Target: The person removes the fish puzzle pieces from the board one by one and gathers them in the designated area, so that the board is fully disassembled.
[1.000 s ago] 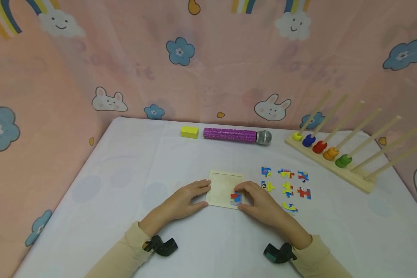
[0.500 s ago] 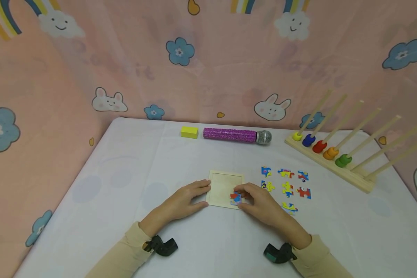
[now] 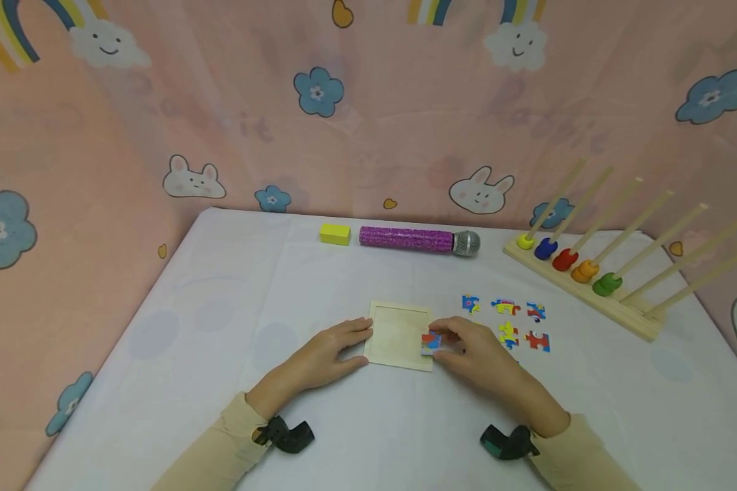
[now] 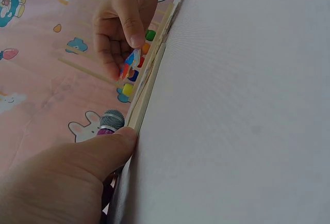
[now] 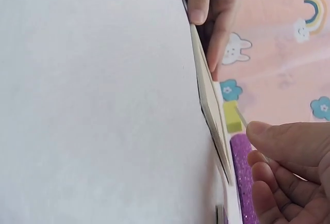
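Note:
A shallow square wooden puzzle tray (image 3: pixel 396 334) lies on the white cloth, with bare wood showing inside. At its left edge rests my left hand (image 3: pixel 325 349), fingers and thumb extended and touching the rim. My right hand (image 3: pixel 480 351) pinches a red-and-blue jigsaw piece (image 3: pixel 430 343) between thumb and fingers over the tray's right side. In the left wrist view that piece (image 4: pixel 130 65) is tilted and held off the tray; the right wrist view shows it nearly edge-on. Several other jigsaw pieces (image 3: pixel 537 340) lie right of the tray, some partly hidden by my right hand.
Behind the tray lie a yellow block (image 3: pixel 334 234) and a purple glitter microphone (image 3: pixel 407 239). A wooden peg stand (image 3: pixel 583 292) with coloured beads is at the back right. Patterned pink fabric (image 3: pixel 368 123) hangs behind the table.
My right hand has lifted the red-and-blue jigsaw piece out of the tray's lower right corner and moved slightly right with it. My left hand has stayed put.

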Motion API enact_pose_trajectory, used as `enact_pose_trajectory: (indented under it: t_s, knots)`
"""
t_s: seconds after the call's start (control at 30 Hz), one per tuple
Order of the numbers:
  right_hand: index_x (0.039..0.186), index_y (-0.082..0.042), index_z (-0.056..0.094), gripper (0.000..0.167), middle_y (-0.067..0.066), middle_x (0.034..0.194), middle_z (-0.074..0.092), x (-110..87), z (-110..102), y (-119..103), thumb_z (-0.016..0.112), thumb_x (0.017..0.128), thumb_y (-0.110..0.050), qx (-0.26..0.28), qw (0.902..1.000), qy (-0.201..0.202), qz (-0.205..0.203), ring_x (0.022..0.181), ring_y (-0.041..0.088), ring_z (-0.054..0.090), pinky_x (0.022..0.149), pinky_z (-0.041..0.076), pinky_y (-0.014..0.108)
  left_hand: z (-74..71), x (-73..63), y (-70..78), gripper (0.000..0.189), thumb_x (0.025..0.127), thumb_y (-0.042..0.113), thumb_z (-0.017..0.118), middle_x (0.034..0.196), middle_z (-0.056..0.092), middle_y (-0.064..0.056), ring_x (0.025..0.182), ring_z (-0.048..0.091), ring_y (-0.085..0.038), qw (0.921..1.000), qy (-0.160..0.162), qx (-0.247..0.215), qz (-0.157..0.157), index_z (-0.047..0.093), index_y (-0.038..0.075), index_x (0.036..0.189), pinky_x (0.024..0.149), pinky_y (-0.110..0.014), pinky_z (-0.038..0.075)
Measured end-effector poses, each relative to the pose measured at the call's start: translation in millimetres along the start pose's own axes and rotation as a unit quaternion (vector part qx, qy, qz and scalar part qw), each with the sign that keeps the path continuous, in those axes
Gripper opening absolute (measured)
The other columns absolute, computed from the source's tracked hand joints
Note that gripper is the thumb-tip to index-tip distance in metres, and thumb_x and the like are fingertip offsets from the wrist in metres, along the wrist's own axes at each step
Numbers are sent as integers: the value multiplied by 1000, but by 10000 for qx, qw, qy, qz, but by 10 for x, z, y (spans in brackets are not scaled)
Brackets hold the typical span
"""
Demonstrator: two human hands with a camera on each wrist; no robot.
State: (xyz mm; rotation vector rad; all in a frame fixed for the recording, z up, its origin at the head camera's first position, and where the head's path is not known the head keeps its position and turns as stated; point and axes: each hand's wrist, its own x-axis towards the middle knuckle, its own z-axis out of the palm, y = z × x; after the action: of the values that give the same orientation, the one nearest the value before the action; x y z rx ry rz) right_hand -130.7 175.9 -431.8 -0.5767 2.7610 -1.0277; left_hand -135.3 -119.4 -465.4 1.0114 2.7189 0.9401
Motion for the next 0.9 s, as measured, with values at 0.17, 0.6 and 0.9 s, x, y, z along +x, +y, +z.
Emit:
enact_pose_trajectory:
  t_s: [0.17, 0.6, 0.9]
  knots:
    - [123, -10, 59, 41, 3, 116, 64, -132, -147, 119, 71, 85, -18, -60, 9993, 90, 349, 102, 18, 61, 87, 56, 37, -4, 3, 12, 53, 91, 27, 64, 148, 42, -5, 138, 37, -21, 10000, -23, -2, -10, 50, 3, 136, 112, -38, 35]
    - [125, -9, 58, 46, 9, 119, 64, -665, -598, 567, 71, 85, -28, -298, 9961, 494, 674, 102, 19, 61, 78, 52, 16, -2, 12, 9, 53, 90, 26, 65, 148, 42, -6, 138, 37, -21, 10000, 7, 42, 32, 50, 3, 136, 111, -38, 36]
    - [120, -8, 61, 41, -1, 116, 64, -933, -762, 872, 72, 85, -24, -357, 9932, 838, 728, 90, -21, 46, 73, 45, 2, -11, 6, 9, 54, 90, 26, 65, 148, 42, -5, 138, 37, -21, 10000, 28, 35, 27, 50, 3, 136, 112, -38, 36]
